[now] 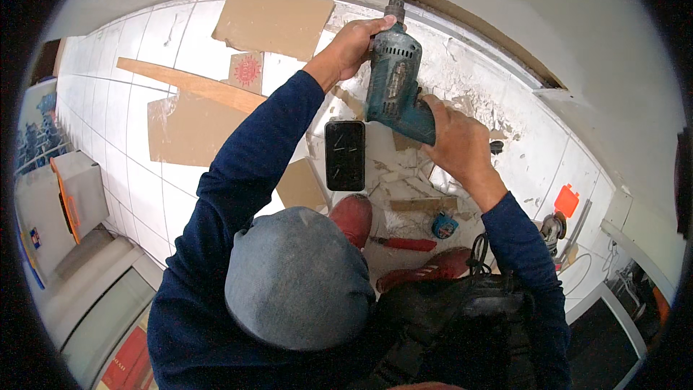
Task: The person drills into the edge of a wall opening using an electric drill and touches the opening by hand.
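A worn teal power drill (pixel 393 76) is held in both hands, its chuck and bit pointing away from me toward the base of the far wall. My left hand (pixel 350 49) grips the front of the body, with the thumb close to the chuck. Wrapped around the rear handle, my right hand (pixel 462 141) has its fingers partly hidden behind it. The bit's tip comes close to the end of a long recess (pixel 491 32) along the wall; whether it touches, I cannot tell. Below the drill lies a black rectangular tray-like thing (pixel 345 157) with several thin light pieces in it.
Rubble and dust cover the tiles. A wooden plank (pixel 191 85) and cardboard sheets (pixel 274 22) lie left. Around my red shoes (pixel 351 220) are a red-handled tool (pixel 408 244) and a blue tape measure (pixel 444 225). An angle grinder (pixel 554 228) and an orange piece (pixel 567 201) lie right.
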The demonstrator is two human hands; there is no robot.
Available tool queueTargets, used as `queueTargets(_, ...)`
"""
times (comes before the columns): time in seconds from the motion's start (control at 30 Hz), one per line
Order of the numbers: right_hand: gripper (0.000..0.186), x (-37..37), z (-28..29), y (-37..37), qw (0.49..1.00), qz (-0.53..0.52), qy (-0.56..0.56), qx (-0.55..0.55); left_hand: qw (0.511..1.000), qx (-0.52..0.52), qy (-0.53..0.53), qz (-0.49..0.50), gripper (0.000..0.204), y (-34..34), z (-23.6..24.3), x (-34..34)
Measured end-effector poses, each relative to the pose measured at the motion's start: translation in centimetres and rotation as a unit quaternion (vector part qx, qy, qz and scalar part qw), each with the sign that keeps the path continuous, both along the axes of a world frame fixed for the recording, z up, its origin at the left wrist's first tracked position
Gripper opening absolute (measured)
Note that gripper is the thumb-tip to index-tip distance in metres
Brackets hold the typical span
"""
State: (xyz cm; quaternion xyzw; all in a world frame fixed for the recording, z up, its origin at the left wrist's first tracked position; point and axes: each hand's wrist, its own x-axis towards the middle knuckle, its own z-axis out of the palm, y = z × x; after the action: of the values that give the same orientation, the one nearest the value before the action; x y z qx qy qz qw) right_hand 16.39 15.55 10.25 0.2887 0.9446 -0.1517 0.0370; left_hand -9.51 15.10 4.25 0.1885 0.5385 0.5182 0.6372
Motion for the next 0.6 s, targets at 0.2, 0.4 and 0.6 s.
queueTargets(0.2, 0.071, 0.0, 0.9, -0.2, 1.0, 0.003, -0.011, 0.008, 0.998, 0.036, -0.04, -0.022, 0.045, 0.1, -0.6, -0.2)
queueTargets(0.4, 0.07, -1.6, 0.9, -1.5, 0.999, -0.026, -0.026, -0.019, 0.994, 0.062, -0.083, -0.022, 0.047, 0.3, -1.2, -1.3)
queueTargets(0.6, 0.071, -0.6, -2.4, -1.2, 0.99, -0.061, 0.075, -0.101, 0.973, 0.09, -0.204, -0.053, 0.044, 1.1, -1.2, -1.8)
